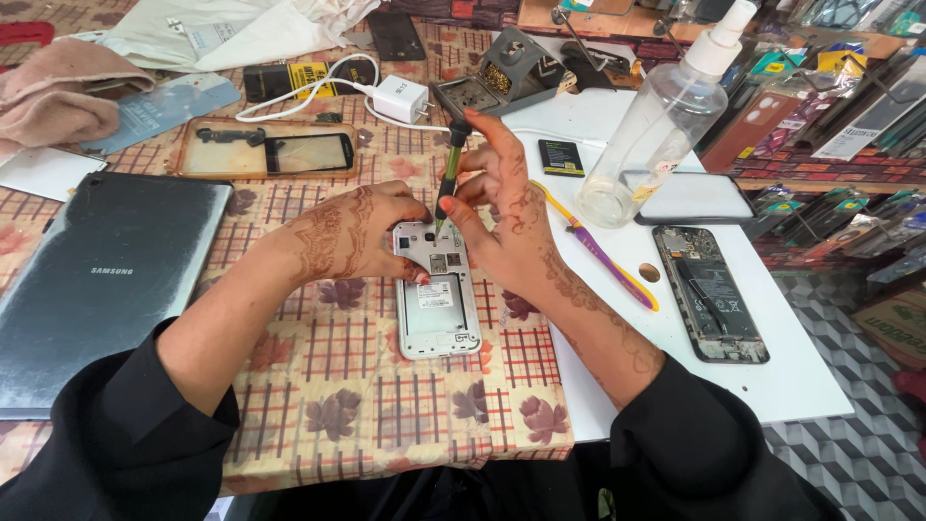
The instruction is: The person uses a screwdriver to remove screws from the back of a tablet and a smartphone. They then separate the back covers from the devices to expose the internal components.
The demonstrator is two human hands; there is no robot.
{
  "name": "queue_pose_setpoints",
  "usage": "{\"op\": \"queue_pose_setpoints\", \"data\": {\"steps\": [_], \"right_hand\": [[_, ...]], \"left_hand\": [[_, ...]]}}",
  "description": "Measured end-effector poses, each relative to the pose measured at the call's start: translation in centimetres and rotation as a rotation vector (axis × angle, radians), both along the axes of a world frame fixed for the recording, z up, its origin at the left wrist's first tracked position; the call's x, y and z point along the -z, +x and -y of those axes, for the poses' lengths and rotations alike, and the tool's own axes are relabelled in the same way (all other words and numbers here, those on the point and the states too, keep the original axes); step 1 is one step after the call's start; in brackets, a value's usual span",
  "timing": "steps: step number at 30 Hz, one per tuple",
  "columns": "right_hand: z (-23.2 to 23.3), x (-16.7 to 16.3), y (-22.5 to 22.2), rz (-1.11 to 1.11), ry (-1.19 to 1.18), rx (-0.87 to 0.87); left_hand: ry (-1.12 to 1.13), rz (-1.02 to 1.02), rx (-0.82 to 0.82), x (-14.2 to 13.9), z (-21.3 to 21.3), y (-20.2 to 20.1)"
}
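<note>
1. White phone (439,304), back cover off, lies face down on the checked tablecloth (386,405) just in front of me; it looks light, rigid and fragile about the exposed board, so the side edges seem the safest hold.
2. My left hand (352,232) pins the phone's upper left corner, fingers closed on its edge.
3. My right hand (506,217) pinches a slim green screwdriver (449,183) upright, tip at the phone's top section.
4. A yellow-and-purple toothbrush (603,256) lies just beside my right wrist; a clear spray bottle (666,121) stands near, easy to knock.
5. A second opened phone (709,294) lies on the white mat (791,376); a grey tablet (96,280) lies to the left.
</note>
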State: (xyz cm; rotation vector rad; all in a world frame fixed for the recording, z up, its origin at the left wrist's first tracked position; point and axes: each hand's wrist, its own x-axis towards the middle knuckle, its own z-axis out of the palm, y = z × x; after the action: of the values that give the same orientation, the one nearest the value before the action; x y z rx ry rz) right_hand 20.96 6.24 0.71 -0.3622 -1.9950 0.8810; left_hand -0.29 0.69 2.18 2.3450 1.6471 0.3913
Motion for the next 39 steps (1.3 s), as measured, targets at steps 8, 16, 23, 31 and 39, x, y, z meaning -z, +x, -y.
{"op": "queue_pose_setpoints", "data": {"steps": [8, 16, 23, 31, 39], "right_hand": [[-0.5, 0.2, 0.0, 0.025, 0.081, 0.12], [-0.5, 0.2, 0.2, -0.047, -0.05, -0.084], [-0.3, 0.3, 0.0, 0.02, 0.022, -0.015], [-0.3, 0.4, 0.1, -0.058, -0.105, -0.129], [-0.4, 0.4, 0.2, -0.047, -0.071, -0.11]], "left_hand": [[-0.006, -0.009, -0.013, 0.4, -0.3, -0.1], [-0.013, -0.025, -0.011, 0.1, -0.2, 0.1], [0.082, -0.03, 0.023, 0.6, -0.3, -0.3], [0.2, 0.282, 0.129, 2.4, -1.8, -0.9], [0.191, 0.315, 0.085, 2.9, -1.8, -0.3]]}}
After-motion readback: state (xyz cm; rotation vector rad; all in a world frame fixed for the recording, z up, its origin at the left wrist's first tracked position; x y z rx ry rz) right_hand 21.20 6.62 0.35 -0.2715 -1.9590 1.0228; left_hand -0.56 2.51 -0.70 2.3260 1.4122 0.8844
